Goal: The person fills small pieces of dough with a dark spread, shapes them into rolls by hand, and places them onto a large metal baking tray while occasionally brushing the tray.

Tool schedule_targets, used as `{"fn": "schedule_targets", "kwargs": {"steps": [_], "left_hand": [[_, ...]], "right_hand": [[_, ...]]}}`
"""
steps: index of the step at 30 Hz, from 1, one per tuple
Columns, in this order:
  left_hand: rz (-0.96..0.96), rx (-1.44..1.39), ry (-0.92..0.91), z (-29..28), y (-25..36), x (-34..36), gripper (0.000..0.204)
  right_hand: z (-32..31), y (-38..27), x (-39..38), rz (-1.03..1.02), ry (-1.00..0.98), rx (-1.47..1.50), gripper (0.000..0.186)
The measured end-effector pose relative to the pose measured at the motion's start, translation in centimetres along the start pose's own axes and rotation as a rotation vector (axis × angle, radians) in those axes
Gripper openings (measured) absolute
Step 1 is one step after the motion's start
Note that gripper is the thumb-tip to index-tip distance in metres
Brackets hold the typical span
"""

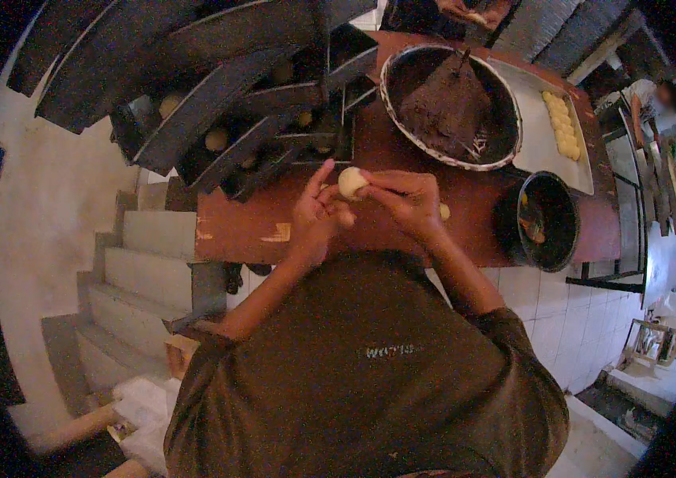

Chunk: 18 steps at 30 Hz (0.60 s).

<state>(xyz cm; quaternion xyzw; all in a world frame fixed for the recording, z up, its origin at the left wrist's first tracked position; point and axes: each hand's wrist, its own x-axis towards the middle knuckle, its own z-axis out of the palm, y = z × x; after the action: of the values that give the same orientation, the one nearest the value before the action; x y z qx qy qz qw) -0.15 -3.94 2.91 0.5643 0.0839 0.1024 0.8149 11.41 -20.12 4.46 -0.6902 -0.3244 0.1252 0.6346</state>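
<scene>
A pale round dough ball [351, 183] is pinched between the thumb and fingers of my right hand [408, 199], above the near part of the reddish-brown table. My left hand [320, 209] is just left of the ball, palm turned up and fingers apart, with nothing plainly in it. Another small pale dough piece [444, 211] shows beside my right wrist, partly hidden by it. Beyond my right hand stands a wide round basin [517, 143] with a heap of dark brown paste [448, 103], a utensil handle sticking up from it.
Dark stacked trays [250, 103] holding several pale balls rise at the left. Right of the basin lies a metal tray [525, 84] with rows of yellowish dough pieces [561, 126]. A black bucket [567, 227] stands near the right edge. Steps [146, 271] climb at left; another person [660, 111] is far right.
</scene>
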Motion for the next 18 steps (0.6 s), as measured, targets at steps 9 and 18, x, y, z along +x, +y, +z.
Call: {"fn": "schedule_targets", "kwargs": {"steps": [9, 18], "left_hand": [[-0.117, 0.325, 0.331, 0.4, 0.4, 2.3, 0.034], [0.135, 1.172, -0.026, -8.5, -6.9, -0.2, 0.054]], "right_hand": [[1.2, -5.4, -1.4, -0.037, -0.240, -0.221, 0.024], [-1.1, 9.6, -6.3, -0.215, -0.374, -0.775, 0.031]]}}
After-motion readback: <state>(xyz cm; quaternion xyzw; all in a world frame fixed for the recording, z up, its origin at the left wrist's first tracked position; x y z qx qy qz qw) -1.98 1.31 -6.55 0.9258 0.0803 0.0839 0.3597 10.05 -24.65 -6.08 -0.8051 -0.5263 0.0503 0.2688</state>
